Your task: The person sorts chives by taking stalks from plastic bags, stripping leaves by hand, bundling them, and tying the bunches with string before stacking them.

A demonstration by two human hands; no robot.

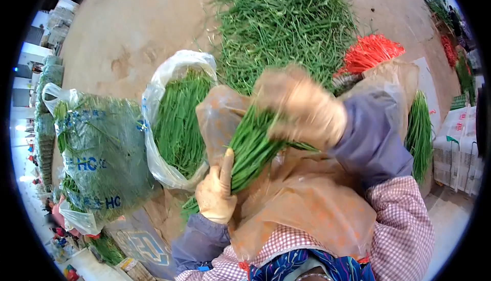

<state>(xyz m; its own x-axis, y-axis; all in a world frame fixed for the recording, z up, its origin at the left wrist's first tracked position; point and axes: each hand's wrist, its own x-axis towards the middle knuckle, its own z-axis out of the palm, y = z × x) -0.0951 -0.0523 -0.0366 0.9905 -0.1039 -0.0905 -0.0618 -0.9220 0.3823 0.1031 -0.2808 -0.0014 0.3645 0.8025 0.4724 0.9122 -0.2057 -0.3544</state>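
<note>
A bunch of long, thin green stalks (pixel 253 143), much like chives, lies slantwise above my lap. My left hand (pixel 217 194), in a pale glove, grips its lower end, with one finger pointing up along the stalks. At the upper end is my right hand (pixel 302 107), also gloved and smeared by motion; its fingers cannot be made out. Under the bunch, a brownish plastic apron (pixel 312 204) covers my lap and knees.
A large loose heap of green stalks (pixel 286 25) lies ahead on the floor. Red ties (pixel 373 52) rest near my right knee. To the left stand an open white bag of greens (pixel 179 127) and a full wrapped bag (pixel 102 153). More stalks (pixel 419 138) and a crate (pixel 458 153) are right.
</note>
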